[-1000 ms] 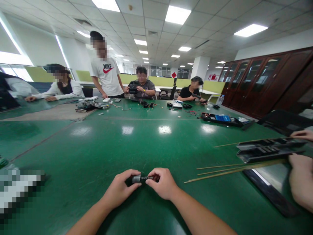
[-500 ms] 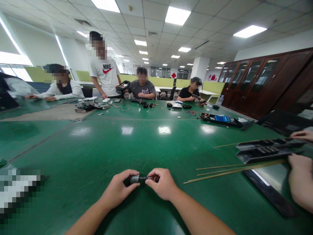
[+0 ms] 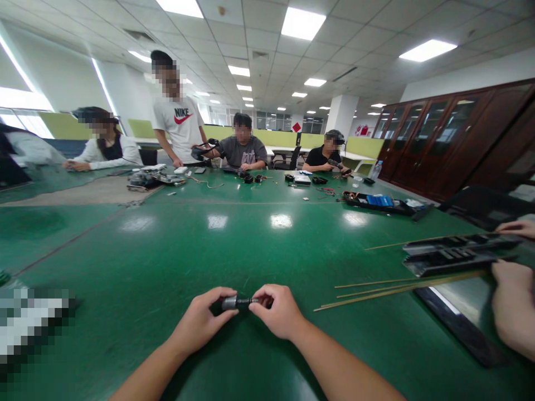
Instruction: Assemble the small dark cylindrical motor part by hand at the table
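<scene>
A small cylindrical part (image 3: 229,303), silver at its left end and dark with a thin ridged shaft toward the right, lies level between my hands near the table's front. My left hand (image 3: 204,321) curls around the silver end, with thumb and fingertips on either side of it. On the right, my right hand (image 3: 279,313) pinches the thin dark end between thumb and fingers. Those fingers hide the far tip of the part, so its exact kind cannot be made out.
Several thin brass-coloured rods (image 3: 376,293) lie to the right, beside black channel-shaped pieces (image 3: 443,257) near another person's hands (image 3: 516,301). A long dark strip (image 3: 463,331) rests below. Across the green table (image 3: 175,239) are a parts tray (image 3: 376,205), electronics (image 3: 150,178) and several people.
My hands keep the same grip on the cylindrical part, with barely any movement. Across the table, a seated person at the left has drawn their hands together.
</scene>
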`<state>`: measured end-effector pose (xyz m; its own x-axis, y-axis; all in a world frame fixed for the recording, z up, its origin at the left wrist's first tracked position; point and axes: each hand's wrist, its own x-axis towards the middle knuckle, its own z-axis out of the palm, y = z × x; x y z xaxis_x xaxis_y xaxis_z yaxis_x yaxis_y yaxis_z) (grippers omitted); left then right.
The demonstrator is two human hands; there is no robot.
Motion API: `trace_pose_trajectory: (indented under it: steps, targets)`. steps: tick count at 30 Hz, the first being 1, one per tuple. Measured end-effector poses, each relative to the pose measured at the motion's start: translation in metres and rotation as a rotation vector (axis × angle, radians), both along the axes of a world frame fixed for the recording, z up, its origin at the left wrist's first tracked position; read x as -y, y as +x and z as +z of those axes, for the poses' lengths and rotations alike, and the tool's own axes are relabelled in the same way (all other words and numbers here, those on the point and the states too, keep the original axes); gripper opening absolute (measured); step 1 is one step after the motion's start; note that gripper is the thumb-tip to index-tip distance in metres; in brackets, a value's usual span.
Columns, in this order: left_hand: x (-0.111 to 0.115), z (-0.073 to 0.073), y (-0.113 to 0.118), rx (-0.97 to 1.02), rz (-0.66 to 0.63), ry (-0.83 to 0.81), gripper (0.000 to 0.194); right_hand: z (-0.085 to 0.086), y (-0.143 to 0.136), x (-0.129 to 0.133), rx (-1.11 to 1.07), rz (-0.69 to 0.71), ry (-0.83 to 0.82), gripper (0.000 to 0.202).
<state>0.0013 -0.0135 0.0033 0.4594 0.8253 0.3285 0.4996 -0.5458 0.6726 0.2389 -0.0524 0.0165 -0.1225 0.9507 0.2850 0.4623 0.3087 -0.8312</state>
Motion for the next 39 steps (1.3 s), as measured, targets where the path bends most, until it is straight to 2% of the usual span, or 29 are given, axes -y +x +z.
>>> trace_pose_trajectory:
  steps: [39]
  targets:
    - [-0.0038, 0.0014, -0.0049, -0.019, 0.004, 0.027, 0.030, 0.0004, 0.0026, -0.0012, -0.004, -0.012, -0.003, 0.006]
